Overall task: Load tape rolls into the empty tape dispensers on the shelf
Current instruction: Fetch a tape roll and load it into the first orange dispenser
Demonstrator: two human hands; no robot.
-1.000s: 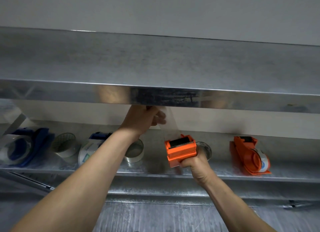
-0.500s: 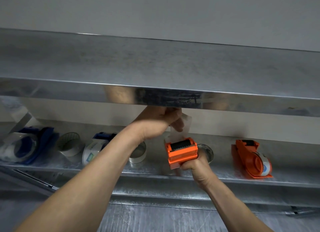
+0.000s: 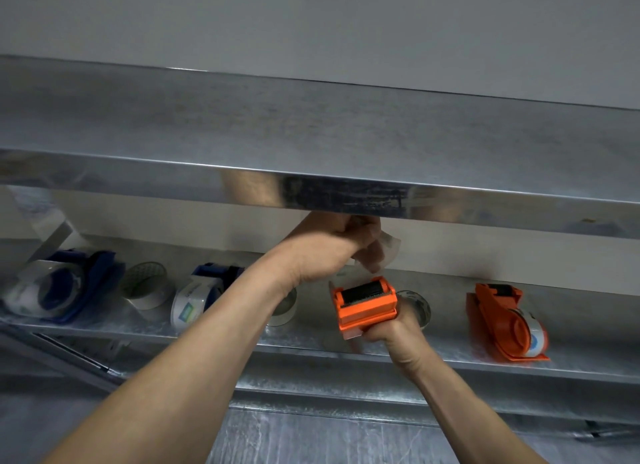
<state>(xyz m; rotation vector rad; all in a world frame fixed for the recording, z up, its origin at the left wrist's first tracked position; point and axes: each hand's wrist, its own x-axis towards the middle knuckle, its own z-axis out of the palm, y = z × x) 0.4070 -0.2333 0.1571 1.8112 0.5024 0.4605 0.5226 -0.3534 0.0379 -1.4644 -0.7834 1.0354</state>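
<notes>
Threading: your right hand (image 3: 398,335) grips the orange tape dispenser (image 3: 367,308); your left hand (image 3: 329,252), at its 12 o'clock, pinches the clear tape end (image 3: 390,252). Next, probably: lay it over the black roller (image 3: 363,291).

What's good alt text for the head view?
The right hand grips an orange tape dispenser at a metal shelf while the left hand pinches a clear tape strip above it. Two blue dispensers, loose rolls and a second orange dispenser sit along the shelf.
</notes>
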